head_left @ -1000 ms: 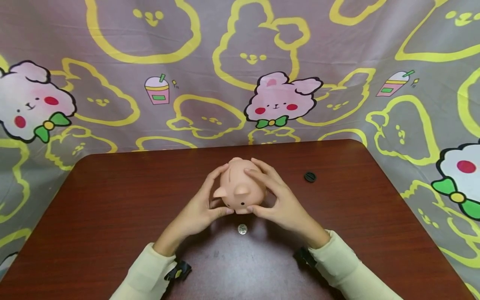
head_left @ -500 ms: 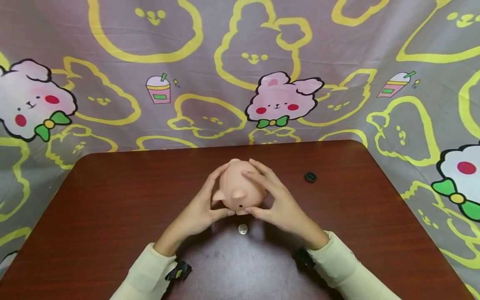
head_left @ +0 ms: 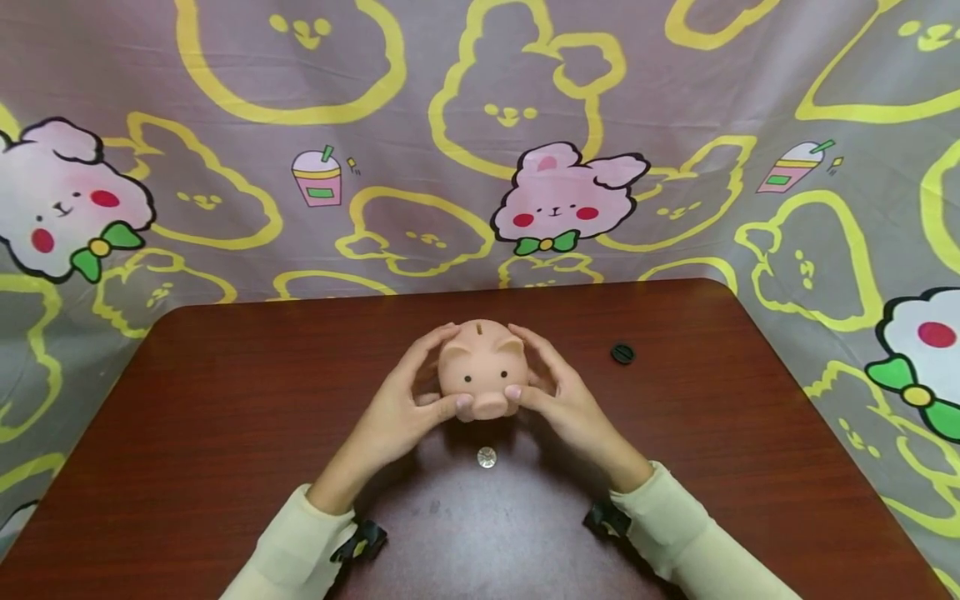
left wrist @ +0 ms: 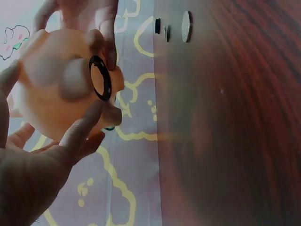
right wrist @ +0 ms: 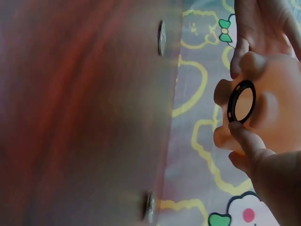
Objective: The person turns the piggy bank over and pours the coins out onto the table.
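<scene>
A pink piggy bank (head_left: pixel 483 367) is held up off the table between both hands, its snout facing the head camera and its coin slot on top. My left hand (head_left: pixel 397 417) grips its left side, with the thumb beside the snout. On the other side my right hand (head_left: pixel 570 412) grips it likewise, thumb against the snout. Both wrist views show a black ring (left wrist: pixel 107 84) on the piggy bank near a thumb tip. A silver coin (head_left: pixel 487 457) lies on the table below and nearer the person.
A round black cap (head_left: pixel 622 354) lies on the dark wooden table (head_left: pixel 247 417) at the right. In the left wrist view a thin upright-looking object (left wrist: pixel 167 33) is too small to identify. A patterned cloth (head_left: pixel 420 150) hangs around the table's back and sides.
The piggy bank has tilted and turned: its face now looks at the head camera and the slot has shifted to centre top. Both hands keep their grip. Coin and cap stay put.
</scene>
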The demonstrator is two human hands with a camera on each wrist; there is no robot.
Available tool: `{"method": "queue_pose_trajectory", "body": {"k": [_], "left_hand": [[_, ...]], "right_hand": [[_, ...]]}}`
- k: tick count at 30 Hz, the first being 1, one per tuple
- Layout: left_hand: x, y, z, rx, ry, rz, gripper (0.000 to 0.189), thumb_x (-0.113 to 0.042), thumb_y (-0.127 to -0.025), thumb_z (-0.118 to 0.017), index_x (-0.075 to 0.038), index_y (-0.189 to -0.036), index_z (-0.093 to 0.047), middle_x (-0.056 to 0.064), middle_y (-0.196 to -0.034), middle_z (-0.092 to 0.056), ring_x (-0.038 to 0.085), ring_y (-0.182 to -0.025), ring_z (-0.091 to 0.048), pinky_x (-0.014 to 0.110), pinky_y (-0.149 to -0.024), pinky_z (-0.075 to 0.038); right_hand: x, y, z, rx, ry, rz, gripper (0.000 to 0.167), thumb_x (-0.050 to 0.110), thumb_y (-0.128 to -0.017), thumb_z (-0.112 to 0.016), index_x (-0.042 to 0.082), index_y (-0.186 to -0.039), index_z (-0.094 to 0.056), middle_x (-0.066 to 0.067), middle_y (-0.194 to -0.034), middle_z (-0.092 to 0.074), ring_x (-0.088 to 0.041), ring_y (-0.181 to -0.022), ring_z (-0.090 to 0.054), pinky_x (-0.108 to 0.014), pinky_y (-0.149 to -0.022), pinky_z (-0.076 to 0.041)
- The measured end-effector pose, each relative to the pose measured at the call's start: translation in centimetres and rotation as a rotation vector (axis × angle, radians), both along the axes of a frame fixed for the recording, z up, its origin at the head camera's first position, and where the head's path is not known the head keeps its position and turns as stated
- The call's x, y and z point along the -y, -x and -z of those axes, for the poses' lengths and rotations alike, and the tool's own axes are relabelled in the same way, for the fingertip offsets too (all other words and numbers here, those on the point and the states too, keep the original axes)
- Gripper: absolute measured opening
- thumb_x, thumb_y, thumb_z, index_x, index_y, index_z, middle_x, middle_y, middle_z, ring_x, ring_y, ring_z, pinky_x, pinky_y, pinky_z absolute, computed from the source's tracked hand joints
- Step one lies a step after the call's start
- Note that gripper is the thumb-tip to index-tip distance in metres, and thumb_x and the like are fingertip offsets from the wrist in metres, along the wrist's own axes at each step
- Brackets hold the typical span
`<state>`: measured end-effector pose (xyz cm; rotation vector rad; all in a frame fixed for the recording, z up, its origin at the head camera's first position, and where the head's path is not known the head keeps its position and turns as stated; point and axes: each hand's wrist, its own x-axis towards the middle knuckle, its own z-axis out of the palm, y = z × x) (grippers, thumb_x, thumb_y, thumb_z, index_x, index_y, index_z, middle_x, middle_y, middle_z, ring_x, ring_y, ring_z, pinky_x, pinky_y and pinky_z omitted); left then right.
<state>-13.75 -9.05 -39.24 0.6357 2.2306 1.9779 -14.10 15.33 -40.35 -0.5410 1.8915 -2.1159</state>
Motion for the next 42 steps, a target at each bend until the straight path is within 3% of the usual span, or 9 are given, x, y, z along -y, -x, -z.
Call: {"method": "queue_pose_trajectory", "body": {"k": [7, 16, 22, 27, 33, 37, 42], "left_hand": [[-0.2, -0.4, -0.6, -0.040, 0.033, -0.064, 0.072, -0.003, -0.091, -0.080, -0.014, -0.155, -0.049, 0.007, -0.166, -0.038, 0.037, -0.139, -0.055, 0.035, -0.094, -0.061], [-0.1, -0.6, -1.3, -0.175, 0.219, -0.115, 0.072, -0.016, -0.089, -0.085, -0.023, -0.154, -0.054, 0.005, -0.165, -0.041, 0.030, -0.143, -0.051, 0.040, -0.091, -0.061], [0.1, -0.4, -1.2, -0.146, 0.163, -0.076, 0.074, -0.010, -0.090, -0.083, -0.020, -0.155, -0.051, 0.005, -0.166, -0.037, 0.031, -0.144, -0.050, 0.040, -0.097, -0.059], [0.1, -0.2, -0.9, -0.104, 0.113, -0.022, 0.083, -0.002, -0.087, -0.084, -0.021, -0.158, -0.046, 0.004, -0.168, -0.031, 0.031, -0.151, -0.041, 0.034, -0.097, -0.059], [0.2, 0.0, -0.4, -0.078, 0.089, 0.051, 0.098, 0.007, -0.082, -0.084, -0.020, -0.163, -0.035, 0.007, -0.172, -0.021, 0.034, -0.151, -0.041, 0.031, -0.104, -0.055], [0.3, 0.0, 0.1, -0.099, 0.095, 0.078, 0.110, 0.008, -0.078, -0.087, -0.023, -0.165, -0.028, 0.005, -0.173, -0.020, 0.033, -0.152, -0.040, 0.032, -0.109, -0.051], [0.5, 0.2, 0.7, -0.178, 0.127, 0.078, 0.117, 0.008, -0.073, -0.091, -0.025, -0.165, -0.026, -0.001, -0.173, -0.022, 0.027, -0.154, -0.034, 0.026, -0.114, -0.046]], "right_hand": [[-0.6, 0.3, 0.6, 0.109, -0.027, -0.104, 0.085, 0.009, -0.102, -0.066, 0.029, -0.168, -0.017, -0.015, -0.168, -0.027, -0.012, -0.129, -0.059, -0.029, -0.097, -0.058], [-1.0, 0.4, 0.4, 0.172, 0.045, -0.166, 0.092, 0.006, -0.100, -0.068, 0.030, -0.169, -0.013, -0.012, -0.171, -0.017, -0.014, -0.128, -0.060, -0.032, -0.099, -0.058], [-0.8, 0.3, 0.4, 0.137, 0.035, -0.136, 0.091, 0.006, -0.099, -0.070, 0.031, -0.169, -0.017, -0.011, -0.170, -0.021, -0.013, -0.131, -0.058, -0.028, -0.098, -0.057], [-0.6, 0.3, 0.2, 0.025, -0.020, -0.086, 0.091, 0.002, -0.096, -0.072, 0.026, -0.168, -0.022, -0.011, -0.170, -0.030, -0.012, -0.139, -0.052, -0.024, -0.100, -0.054], [-0.7, 0.1, -0.3, -0.154, -0.131, -0.068, 0.091, -0.004, -0.093, -0.073, 0.025, -0.167, -0.028, -0.002, -0.174, -0.025, -0.018, -0.143, -0.050, -0.027, -0.105, -0.054], [-0.8, -0.2, -0.6, -0.324, -0.213, -0.064, 0.088, -0.006, -0.092, -0.075, 0.019, -0.165, -0.033, 0.002, -0.176, -0.017, -0.020, -0.155, -0.036, -0.027, -0.111, -0.049], [-0.6, -0.4, -0.7, -0.570, -0.351, -0.020, 0.083, -0.006, -0.088, -0.078, 0.014, -0.160, -0.042, -0.007, -0.176, -0.020, -0.025, -0.160, -0.024, -0.024, -0.121, -0.035]]}}
